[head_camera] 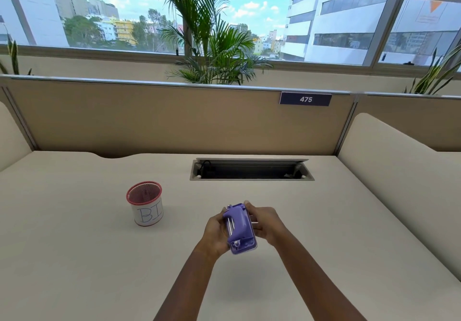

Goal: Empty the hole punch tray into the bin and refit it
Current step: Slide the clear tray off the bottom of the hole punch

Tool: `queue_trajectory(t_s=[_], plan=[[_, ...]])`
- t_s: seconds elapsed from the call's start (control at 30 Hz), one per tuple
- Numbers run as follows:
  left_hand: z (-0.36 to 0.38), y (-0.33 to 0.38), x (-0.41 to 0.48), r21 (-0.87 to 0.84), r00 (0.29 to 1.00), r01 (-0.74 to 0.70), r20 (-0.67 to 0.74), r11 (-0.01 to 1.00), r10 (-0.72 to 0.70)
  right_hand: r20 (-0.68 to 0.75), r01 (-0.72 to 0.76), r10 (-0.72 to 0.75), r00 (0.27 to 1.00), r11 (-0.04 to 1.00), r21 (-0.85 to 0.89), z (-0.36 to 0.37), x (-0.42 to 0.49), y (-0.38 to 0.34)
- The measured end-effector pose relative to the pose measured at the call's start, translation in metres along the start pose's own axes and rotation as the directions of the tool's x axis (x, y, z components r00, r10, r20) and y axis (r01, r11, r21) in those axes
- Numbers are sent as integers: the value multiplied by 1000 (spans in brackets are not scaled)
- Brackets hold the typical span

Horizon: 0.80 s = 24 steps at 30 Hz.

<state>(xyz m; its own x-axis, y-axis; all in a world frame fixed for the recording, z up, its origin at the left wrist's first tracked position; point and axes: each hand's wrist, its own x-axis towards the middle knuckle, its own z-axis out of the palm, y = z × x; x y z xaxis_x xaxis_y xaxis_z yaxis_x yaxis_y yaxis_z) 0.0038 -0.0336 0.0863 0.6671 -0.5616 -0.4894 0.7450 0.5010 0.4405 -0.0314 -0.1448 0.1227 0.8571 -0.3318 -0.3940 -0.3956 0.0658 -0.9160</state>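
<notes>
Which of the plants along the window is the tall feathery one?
The palm in the middle, rising behind the partition straight ahead. It has long arching fronds, while the plants at the far left and far right are shorter with stiff, sword-like leaves.

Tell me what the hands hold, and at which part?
Both hands hold the purple hole punch above the desk: left hand on its left side, right hand on its right side.

Purple plastic hole punch (240,228): tray side hidden behind right hand (267,223); red mesh bin (144,202) label cut off, contents unclear.
</notes>
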Motion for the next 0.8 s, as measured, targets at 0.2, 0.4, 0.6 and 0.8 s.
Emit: queue_trajectory(t_s=[0.2,0.4,0.6,0.8], plan=[[3,0,-3,28,1000,8,-14,1000,-8,93,-45,34,995,993,111,-3,4,5],[3,-4,-4,-10,999,23,-21,1000,-24,132,-106,83,988,979,174,-2,5,10],[1,-5,-1,-43,999,13,-45,999,-15,16,-32,31,999,996,78,6,1,9],[2,3,4,-118,998,-23,-69,993,15,3,172,-173,985,976,-136,19,-10,16]])
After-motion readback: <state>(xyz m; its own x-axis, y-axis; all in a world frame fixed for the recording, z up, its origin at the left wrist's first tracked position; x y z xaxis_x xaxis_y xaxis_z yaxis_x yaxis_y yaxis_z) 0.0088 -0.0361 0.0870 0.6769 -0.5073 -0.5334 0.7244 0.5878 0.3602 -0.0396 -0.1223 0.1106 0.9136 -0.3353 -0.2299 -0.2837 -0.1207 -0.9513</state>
